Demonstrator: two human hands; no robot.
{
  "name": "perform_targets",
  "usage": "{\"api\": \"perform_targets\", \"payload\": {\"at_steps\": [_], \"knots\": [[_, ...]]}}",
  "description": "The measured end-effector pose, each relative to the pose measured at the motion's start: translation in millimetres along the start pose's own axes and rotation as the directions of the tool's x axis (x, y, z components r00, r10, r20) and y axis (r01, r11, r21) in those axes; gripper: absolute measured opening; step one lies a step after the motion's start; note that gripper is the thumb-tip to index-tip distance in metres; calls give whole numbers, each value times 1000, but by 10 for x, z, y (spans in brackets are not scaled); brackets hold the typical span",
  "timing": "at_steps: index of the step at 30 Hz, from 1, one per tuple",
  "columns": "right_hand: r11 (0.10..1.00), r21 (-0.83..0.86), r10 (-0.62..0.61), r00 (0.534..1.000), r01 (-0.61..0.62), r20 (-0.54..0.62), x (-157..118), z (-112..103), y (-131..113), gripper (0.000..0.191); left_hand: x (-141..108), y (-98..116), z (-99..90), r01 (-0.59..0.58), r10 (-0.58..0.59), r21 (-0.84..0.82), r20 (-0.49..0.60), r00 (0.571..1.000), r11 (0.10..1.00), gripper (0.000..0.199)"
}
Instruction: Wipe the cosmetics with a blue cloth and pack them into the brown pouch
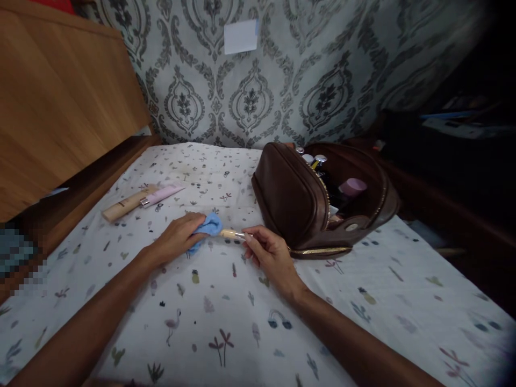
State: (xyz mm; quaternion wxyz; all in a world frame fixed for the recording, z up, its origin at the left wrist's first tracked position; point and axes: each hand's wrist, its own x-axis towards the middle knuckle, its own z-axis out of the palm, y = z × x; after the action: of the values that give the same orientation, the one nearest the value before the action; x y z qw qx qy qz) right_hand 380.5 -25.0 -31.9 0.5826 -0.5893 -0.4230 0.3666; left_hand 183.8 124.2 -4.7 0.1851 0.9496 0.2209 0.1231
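Note:
My left hand (pixel 177 236) is closed around a bunched blue cloth (pixel 211 224), and the cloth meets one end of a slim cosmetic tube (pixel 230 234). The tube shows a beige middle and a shiny, silvery part towards the right. Fingertips of my right hand (pixel 271 255) pinch that right end. It is held about level, just above the patterned sheet; its left end is hidden by the cloth and fingers. Close beyond my right hand sits an open brown makeup bag (pixel 288 199) with cosmetics inside, among them a pink-capped item (pixel 353 187).
A beige tube (pixel 128 203) and a pink tube (pixel 163 194) lie side by side at the left on the white printed sheet (pixel 226 322). A wooden cabinet (pixel 68 91) borders the left side. Behind stands a patterned wall (pixel 250 102); dark furniture edges the right.

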Motion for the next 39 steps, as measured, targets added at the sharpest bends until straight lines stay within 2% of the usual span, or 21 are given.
{"api": "perform_targets", "payload": {"at_steps": [4,10,15,18,21,24,31,36,39], "knots": [[995,-83,-56,998,53,-24,-11,-11,5,34,1,16,-28,30,-28,-35,38,999,999,26],[985,-127,-120,992,115,-36,-8,-24,50,36,9,2,-51,11,-6,-91,51,999,996,25],[955,-161,-253,967,251,4,-36,-20,28,27,21,-78,-86,59,-35,-233,110,993,971,30],[925,-209,-317,948,318,36,-61,-18,25,29,24,-136,-93,69,-23,-334,140,990,940,29],[911,-281,-301,952,303,50,-68,-23,56,42,25,-172,-81,50,4,-378,141,990,925,25],[917,-322,-237,971,237,41,-66,-31,79,54,25,-178,-64,45,2,-368,125,992,929,26],[941,-327,-88,996,85,7,-58,-52,17,37,19,-147,-70,63,-14,-386,128,992,920,30],[932,-307,-210,977,194,-21,-49,-40,39,35,20,-158,-73,54,-5,-387,127,992,920,29],[920,-308,-253,968,242,4,-57,-22,33,36,19,-169,-70,49,6,-398,138,990,916,29]]}}
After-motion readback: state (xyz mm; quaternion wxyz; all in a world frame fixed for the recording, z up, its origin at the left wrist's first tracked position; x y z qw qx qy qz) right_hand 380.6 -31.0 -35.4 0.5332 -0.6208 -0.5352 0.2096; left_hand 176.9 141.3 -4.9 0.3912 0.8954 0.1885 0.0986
